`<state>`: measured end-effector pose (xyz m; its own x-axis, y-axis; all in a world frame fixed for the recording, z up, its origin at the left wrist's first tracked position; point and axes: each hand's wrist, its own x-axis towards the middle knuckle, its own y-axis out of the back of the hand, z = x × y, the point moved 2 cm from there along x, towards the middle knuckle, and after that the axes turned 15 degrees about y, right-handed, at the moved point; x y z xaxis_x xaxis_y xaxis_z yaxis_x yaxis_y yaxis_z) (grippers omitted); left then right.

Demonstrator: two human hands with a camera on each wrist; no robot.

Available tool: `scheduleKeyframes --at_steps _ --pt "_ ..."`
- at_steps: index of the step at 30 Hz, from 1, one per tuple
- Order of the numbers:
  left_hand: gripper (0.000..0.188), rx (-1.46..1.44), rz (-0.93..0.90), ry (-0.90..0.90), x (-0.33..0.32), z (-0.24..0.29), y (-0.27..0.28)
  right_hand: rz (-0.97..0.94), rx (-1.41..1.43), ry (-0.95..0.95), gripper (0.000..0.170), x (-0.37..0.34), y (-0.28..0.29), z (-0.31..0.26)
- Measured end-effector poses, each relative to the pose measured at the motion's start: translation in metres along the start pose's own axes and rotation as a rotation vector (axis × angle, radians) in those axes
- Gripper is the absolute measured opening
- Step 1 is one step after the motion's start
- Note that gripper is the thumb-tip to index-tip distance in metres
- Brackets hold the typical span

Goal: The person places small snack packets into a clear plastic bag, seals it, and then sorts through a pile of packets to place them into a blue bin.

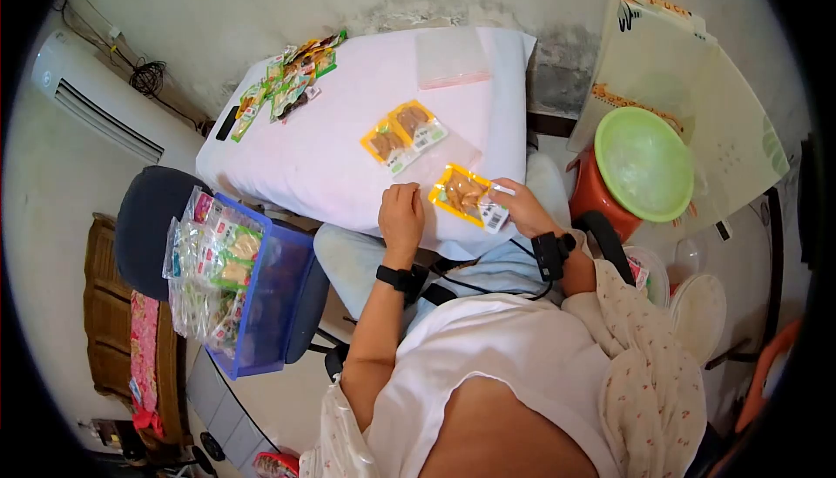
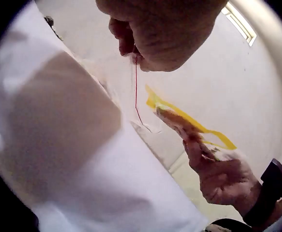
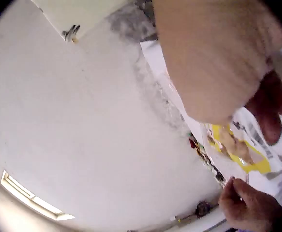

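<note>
My right hand grips a yellow-edged snack packet by its white barcode end, and the tan food shows through its front. Across from it, my left hand pinches the edge of a clear zip bag. The bag's red seal line runs down from those fingertips in the left wrist view. In the right wrist view the packet hangs close over the left hand. Two more yellow snack packets lie side by side on the white-covered table, just beyond the bag.
A pile of colourful snack packets lies at the table's far left beside a black phone. More clear zip bags lie at the back. A blue crate of bagged packets stands left; a green basin stands right.
</note>
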<state>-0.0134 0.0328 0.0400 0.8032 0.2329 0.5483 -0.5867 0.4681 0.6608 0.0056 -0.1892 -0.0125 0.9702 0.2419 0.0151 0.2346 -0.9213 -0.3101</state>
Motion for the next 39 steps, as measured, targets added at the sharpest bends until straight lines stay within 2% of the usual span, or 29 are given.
scheduleKeyframes --at_steps 4,7,9,11,15,18,20,27,30,33,35,39 --pt "0.006 -0.062 0.008 0.016 0.001 0.0 -0.003 0.038 0.087 -0.027 0.032 0.024 -0.024 -0.004" --pt "0.007 -0.106 0.026 0.016 0.001 -0.001 -0.005 0.018 0.266 -0.056 0.037 0.038 -0.043 -0.005" --pt "0.01 -0.131 0.034 0.006 0.001 -0.001 -0.004 -0.057 0.292 -0.061 0.04 0.047 -0.051 -0.009" --pt "0.009 -0.137 0.03 0.019 0.002 -0.002 -0.001 -0.229 0.351 -0.094 0.046 0.061 -0.057 -0.004" --pt "0.009 -0.195 0.043 0.028 0.003 -0.005 0.0 -0.211 0.277 -0.131 0.047 0.085 -0.07 -0.004" --pt "0.011 -0.203 0.032 0.049 0.002 -0.004 0.0 -0.274 0.183 -0.115 0.046 0.104 -0.074 0.003" --pt "0.011 -0.213 0.038 0.042 0.002 -0.004 -0.001 -0.21 0.072 -0.163 0.046 0.115 -0.078 0.008" --pt "0.012 -0.257 0.036 0.031 0.002 -0.005 -0.002 -0.15 0.073 -0.133 0.051 0.129 -0.097 0.002" --pt "0.012 -0.261 0.038 0.037 0.002 -0.007 -0.003 -0.09 0.184 -0.111 0.051 0.13 -0.1 0.004" --pt "0.013 -0.257 0.065 0.013 0.003 -0.007 -0.003 -0.148 0.199 -0.127 0.055 0.14 -0.101 0.018" --pt "0.012 -0.256 0.061 0.031 0.004 -0.007 -0.002 -0.009 0.094 -0.174 0.064 0.141 -0.107 0.019" --pt "0.012 -0.257 0.053 0.039 0.005 -0.008 -0.002 -0.096 -0.068 -0.193 0.07 0.147 -0.116 0.012"
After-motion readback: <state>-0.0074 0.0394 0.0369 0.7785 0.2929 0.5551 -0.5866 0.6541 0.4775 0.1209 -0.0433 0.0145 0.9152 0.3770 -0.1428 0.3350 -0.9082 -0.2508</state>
